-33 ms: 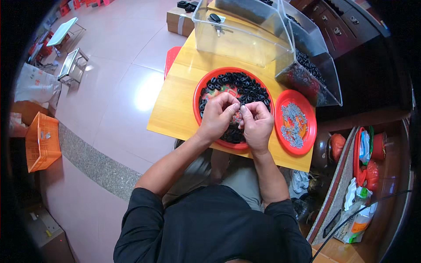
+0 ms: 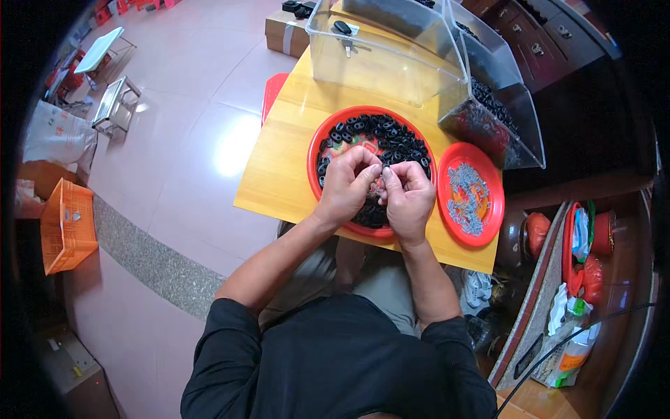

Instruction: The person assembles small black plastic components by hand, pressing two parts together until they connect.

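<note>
Over a round red tray [image 2: 313,145] my left hand [image 2: 343,183] and my right hand [image 2: 407,199] meet, thumbs and forefingers pinched together. Between the fingertips a tiny dark bit shows, too small and covered to name. Many small black oval pieces with two holes [image 2: 401,148] lie in the tray, heaped at its far and right sides, with more below my hands. To the right, a smaller red plate [image 2: 495,209] carries a scatter of tiny grey pieces [image 2: 463,188], perhaps springs. My hands hide the tray's middle.
Clear plastic bins [image 2: 391,66], one with black pieces, stand at the far side of the yellow wooden table [image 2: 272,167]. A key [image 2: 347,47] shows through a bin's wall. An open cabinet [image 2: 621,279] with bags is at right; an orange basket [image 2: 68,227] stands on the floor at left.
</note>
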Tool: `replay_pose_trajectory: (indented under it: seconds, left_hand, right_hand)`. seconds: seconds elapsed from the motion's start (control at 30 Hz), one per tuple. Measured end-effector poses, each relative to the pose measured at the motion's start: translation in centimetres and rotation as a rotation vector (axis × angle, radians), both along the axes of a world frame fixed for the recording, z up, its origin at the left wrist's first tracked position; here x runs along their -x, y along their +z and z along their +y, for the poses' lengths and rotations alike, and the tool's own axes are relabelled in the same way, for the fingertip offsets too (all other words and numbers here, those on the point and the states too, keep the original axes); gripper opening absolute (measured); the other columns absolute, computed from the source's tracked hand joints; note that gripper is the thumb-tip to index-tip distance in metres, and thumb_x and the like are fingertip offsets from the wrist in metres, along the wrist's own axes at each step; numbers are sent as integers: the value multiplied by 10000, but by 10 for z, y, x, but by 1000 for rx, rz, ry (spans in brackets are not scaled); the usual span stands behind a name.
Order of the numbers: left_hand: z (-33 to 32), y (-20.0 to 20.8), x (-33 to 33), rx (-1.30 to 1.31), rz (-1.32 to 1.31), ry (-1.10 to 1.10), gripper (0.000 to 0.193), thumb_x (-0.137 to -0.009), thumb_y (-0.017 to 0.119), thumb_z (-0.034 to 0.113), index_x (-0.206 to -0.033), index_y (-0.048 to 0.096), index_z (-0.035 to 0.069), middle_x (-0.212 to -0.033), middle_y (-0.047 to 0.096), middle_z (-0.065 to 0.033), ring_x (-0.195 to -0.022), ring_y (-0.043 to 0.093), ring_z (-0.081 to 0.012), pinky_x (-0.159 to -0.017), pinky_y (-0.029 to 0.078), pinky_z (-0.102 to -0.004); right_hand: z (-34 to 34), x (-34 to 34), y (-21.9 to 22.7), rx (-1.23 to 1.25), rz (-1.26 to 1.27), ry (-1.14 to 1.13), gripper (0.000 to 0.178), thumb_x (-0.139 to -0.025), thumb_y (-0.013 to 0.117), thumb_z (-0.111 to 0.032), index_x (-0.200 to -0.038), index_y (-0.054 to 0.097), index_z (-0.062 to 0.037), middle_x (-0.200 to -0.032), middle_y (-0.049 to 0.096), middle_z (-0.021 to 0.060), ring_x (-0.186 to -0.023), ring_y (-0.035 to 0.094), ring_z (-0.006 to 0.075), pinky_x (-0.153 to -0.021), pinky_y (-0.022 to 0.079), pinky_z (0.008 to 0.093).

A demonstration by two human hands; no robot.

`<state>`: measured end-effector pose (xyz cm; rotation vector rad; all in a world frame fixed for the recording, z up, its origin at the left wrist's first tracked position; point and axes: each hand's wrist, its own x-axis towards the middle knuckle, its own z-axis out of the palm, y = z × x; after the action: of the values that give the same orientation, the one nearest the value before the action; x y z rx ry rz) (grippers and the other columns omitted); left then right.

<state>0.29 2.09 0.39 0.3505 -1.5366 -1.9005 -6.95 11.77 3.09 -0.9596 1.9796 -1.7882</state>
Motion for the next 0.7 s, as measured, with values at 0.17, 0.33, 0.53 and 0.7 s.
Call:
replay_pose_trajectory:
  seconds: [0.17,0.33,0.53,0.7]
  left_hand:
    - [-1,-2,4,-90,13,-97,79,-841,587,63,-800,565,0,-690,557,-3,-622,513,-44,-532,419,-204]
    - [-25,7,-3,379,-67,36,73,-815,593,63,-850,604,1,-726,591,-60,-646,569,-136,-606,473,-271]
    - [-84,19,-21,788,-348,494,33,-764,586,44,-774,597,14,-749,574,-130,-708,590,-285,-620,478,-366]
    - [-66,13,2,1237,-517,340,35,-710,595,73,-731,605,47,-805,555,-129,-808,570,-301,-673,493,-401]
  right_hand:
    - [2,3,4,66,-161,8,75,-862,567,-23,-793,539,-27,-640,547,9,-486,480,38,-427,423,183]
    - [19,17,-1,67,-315,-22,72,-855,577,-33,-790,549,-25,-637,553,17,-470,484,48,-410,420,185]
    - [43,36,-8,154,-339,-60,54,-851,583,-36,-802,561,-25,-640,557,28,-466,490,55,-404,436,193]
    - [45,31,-11,154,-362,-21,57,-849,594,-42,-807,560,-24,-642,558,21,-466,489,49,-404,427,186]
